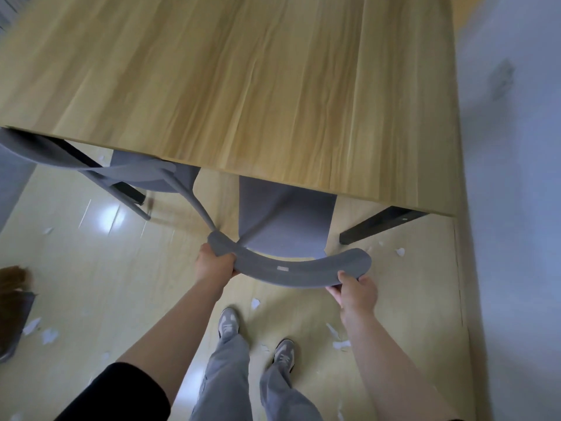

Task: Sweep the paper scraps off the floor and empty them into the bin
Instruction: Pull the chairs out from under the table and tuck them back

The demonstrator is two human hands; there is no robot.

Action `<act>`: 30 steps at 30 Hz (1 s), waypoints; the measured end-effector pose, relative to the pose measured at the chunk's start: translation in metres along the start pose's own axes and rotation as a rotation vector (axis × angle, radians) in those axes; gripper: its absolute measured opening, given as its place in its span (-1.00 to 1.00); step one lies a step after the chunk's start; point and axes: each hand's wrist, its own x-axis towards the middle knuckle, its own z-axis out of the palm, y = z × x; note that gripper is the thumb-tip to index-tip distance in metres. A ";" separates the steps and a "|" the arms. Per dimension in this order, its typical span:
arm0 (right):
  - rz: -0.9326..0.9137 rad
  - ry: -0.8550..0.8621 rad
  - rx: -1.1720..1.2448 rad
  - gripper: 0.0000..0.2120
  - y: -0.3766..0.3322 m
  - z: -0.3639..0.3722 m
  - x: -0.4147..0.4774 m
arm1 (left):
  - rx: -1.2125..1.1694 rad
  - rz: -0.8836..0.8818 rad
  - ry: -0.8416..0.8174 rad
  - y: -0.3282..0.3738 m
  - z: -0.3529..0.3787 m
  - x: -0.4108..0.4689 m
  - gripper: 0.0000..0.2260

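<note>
Two hands on one chair here. The left hand (214, 264) is clamped round the left end of the grey chair's (285, 214) curved backrest (291, 270). The right hand (358, 291) grips the right end, thumb on top and fingers tucked underneath. The seat sits partly under the front edge of the wooden desk (243, 86), just left of a black desk leg (382, 220). A second chair (145, 174) of the same grey is further left, also pushed under the desk.

The paper scraps (400, 252) are all over the pale floor (91, 268). A couple lie by the black leg near the wall (516, 177), one is right below the backrest in front of the person's shoes (227, 323), and a few are beside the right forearm. There's another cluster down at the left.

That left cluster is next to something brown and bristly at the picture's edge, which looks like a broom head (12, 279), with a dark grey piece (15, 323) below it. It's cut off and blurry, so I can't say for sure what that piece is.

The person wears grey trousers and grey and white shoes, and there's a black sleeve (121, 390) on the left arm.
</note>
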 end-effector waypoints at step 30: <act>-0.022 0.061 0.072 -0.82 -0.073 0.085 0.049 | 0.022 0.087 -0.069 0.103 0.037 0.084 -0.79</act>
